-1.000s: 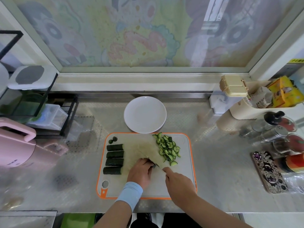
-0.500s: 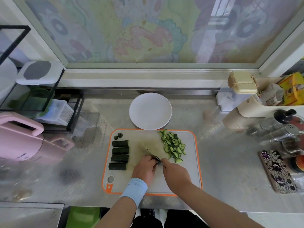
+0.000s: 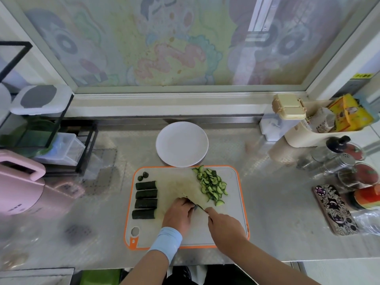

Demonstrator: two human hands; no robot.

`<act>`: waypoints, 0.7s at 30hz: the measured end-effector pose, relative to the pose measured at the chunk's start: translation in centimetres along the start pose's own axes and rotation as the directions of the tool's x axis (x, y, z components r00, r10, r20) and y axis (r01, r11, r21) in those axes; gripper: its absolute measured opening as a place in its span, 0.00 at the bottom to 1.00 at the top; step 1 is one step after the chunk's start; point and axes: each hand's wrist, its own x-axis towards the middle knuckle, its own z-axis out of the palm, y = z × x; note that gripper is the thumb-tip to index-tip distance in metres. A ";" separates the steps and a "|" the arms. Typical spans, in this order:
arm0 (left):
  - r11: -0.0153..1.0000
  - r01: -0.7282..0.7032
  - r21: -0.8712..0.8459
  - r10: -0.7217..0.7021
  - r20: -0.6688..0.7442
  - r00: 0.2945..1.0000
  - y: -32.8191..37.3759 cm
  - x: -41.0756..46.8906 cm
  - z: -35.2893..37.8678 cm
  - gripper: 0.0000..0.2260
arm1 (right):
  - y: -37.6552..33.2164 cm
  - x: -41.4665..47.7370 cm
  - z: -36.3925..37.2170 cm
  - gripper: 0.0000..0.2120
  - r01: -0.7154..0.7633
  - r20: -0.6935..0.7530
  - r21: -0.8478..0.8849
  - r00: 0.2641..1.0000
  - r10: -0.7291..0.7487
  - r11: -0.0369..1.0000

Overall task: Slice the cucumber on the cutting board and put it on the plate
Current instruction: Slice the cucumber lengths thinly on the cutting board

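Observation:
A white cutting board with an orange rim (image 3: pixel 232 212) lies at the counter's front. Four dark green cucumber pieces (image 3: pixel 146 195) lie in a column on its left, with two small end stubs (image 3: pixel 143 176) above them. A heap of cucumber slices (image 3: pixel 211 186) covers the board's right rear. My left hand (image 3: pixel 178 214) has its fingers curled over a cucumber piece at the board's middle, which is mostly hidden. My right hand (image 3: pixel 225 227) grips a knife (image 3: pixel 197 206) whose blade sits against the left fingers. The white plate (image 3: pixel 182 144) stands just behind the board with nothing on it.
A pink appliance (image 3: pixel 18 188) and a black wire rack (image 3: pixel 51 145) stand at the left. Spice jars (image 3: pixel 345 161), a patterned phone (image 3: pixel 335 209) and a cream basket (image 3: pixel 320 130) crowd the right. A window sill runs along the back.
Both hands stay at the board's front middle, the knife working beside the left fingers. The slice heap and the four pieces have not moved.

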 end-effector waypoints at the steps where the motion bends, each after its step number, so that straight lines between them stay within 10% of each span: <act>1: 1.000 0.000 -0.004 0.000 -0.002 1.000 0.1 0.0 -0.1 0.06 | 0.0 0.1 0.0 0.14 -0.007 0.000 0.012 1.000 0.007 1.000; 21: 0.998 0.058 -0.013 -0.058 0.010 0.998 0.1 -0.2 0.5 0.07 | -1.1 4.1 0.3 0.08 0.092 0.027 0.062 0.995 -0.094 0.994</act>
